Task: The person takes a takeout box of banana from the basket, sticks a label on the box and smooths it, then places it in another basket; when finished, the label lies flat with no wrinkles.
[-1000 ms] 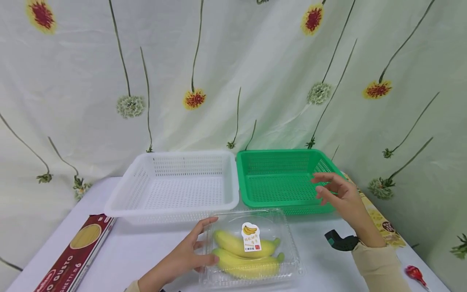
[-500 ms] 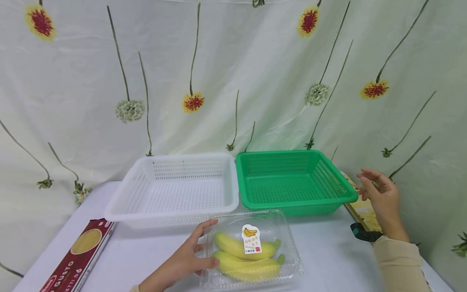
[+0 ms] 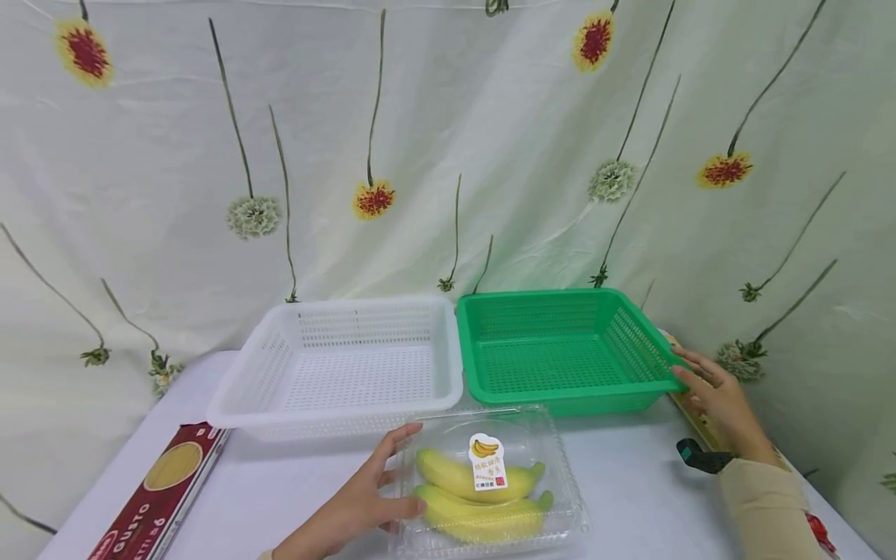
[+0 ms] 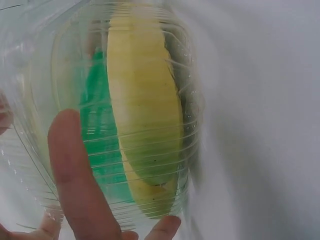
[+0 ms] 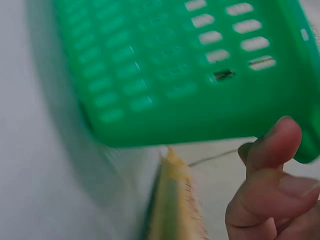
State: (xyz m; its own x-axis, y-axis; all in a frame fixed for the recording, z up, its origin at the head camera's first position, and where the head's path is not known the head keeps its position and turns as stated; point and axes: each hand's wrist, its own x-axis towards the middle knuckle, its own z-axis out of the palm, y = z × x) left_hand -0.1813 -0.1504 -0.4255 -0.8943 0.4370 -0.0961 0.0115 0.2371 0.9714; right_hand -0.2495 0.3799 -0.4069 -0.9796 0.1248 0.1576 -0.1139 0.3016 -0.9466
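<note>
A clear plastic clamshell box [image 3: 560, 467] with two bananas [image 3: 483, 517] inside and a banana sticker on its lid sits at the front middle. My left hand [image 3: 357, 490] rests against its left side, fingers spread and relaxed. In the left wrist view, a finger [image 4: 75, 165] lies along the ribbed plastic wall in front of the bananas. My right hand [image 3: 728, 404] is at the right rim of the green basket [image 3: 560, 400], fingertips at its front right corner. The right wrist view shows loosely bent fingers [image 5: 272, 150] by the basket's rim, nothing pinched between them.
A white basket [image 3: 336, 416] stands left of the green one. A red spaghetti packet [image 3: 157, 498] lies at left. Beyond my right hand lies a yellow packet [image 5: 175, 200], partly hidden. A red-wrapped lollipop [image 3: 817, 533] is at the right edge. A flowered cloth hangs behind.
My right hand has gone from over the green basket out past its right side, then back down and left to its rim. The left hand stays at the clamshell box.
</note>
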